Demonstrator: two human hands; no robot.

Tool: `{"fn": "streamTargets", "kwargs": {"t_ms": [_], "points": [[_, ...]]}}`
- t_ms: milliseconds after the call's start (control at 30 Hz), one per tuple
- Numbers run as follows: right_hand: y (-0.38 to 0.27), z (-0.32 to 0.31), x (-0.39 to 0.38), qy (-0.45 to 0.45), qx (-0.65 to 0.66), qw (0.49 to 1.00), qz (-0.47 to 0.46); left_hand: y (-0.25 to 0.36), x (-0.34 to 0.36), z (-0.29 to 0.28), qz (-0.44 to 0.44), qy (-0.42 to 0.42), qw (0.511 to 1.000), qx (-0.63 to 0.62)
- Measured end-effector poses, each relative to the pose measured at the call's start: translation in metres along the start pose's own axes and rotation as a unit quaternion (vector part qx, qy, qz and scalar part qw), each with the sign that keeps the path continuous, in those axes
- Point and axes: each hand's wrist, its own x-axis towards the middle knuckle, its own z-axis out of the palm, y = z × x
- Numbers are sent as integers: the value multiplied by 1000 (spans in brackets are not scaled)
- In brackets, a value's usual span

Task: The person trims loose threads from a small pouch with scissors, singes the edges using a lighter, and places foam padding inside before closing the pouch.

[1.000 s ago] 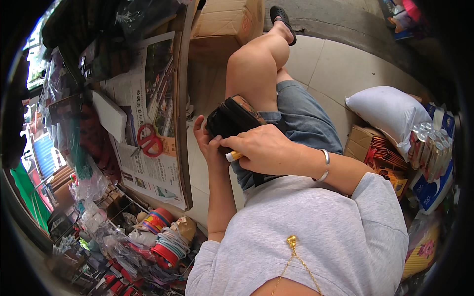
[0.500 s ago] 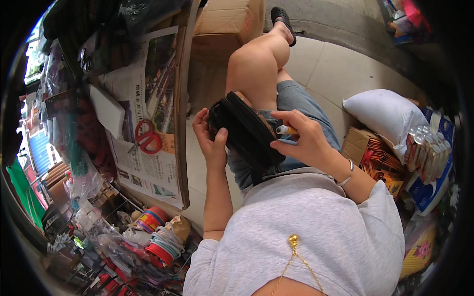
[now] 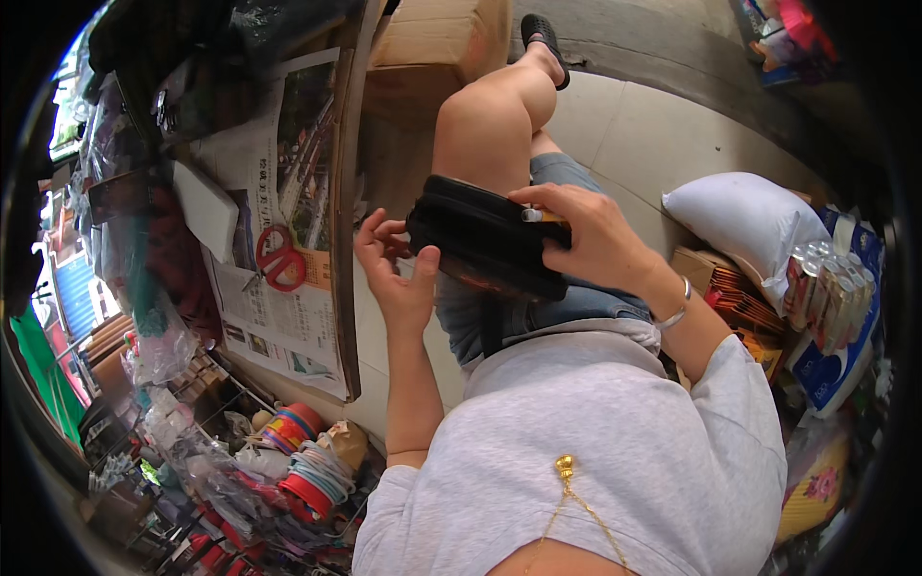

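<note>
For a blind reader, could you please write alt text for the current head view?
A seated person has a black bag between the left hand, open, and the right hand, which holds a white-tipped tube. Red-handled scissors lie on newspaper at left.

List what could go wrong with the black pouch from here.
The pouch might slip: the left hand looks open at one end, not closed firmly around it. The small tube could drop, since the right hand holds it while also at the pouch's other end.
</note>
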Motion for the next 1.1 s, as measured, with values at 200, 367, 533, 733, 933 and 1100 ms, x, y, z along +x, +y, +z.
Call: {"fn": "streamTargets", "kwargs": {"t_ms": [200,367,533,733,933,1100], "points": [[3,-20,32,-129,-10,987,-90,49,15,-8,40,-234,967,88],[20,1,36,-99,-80,977,-173,40,29,27,-7,-370,909,190],[36,2,1,251,153,953,78,37,29,30,63,-272,907,315],[20,12,-19,194,299,925,135,71,10,39,105,-155,901,391],[28,54,15,183,165,964,103,67,-15,48,45,-185,912,364],[37,50,18,157,211,958,112,53,-2,36,107,-172,926,320]]}}
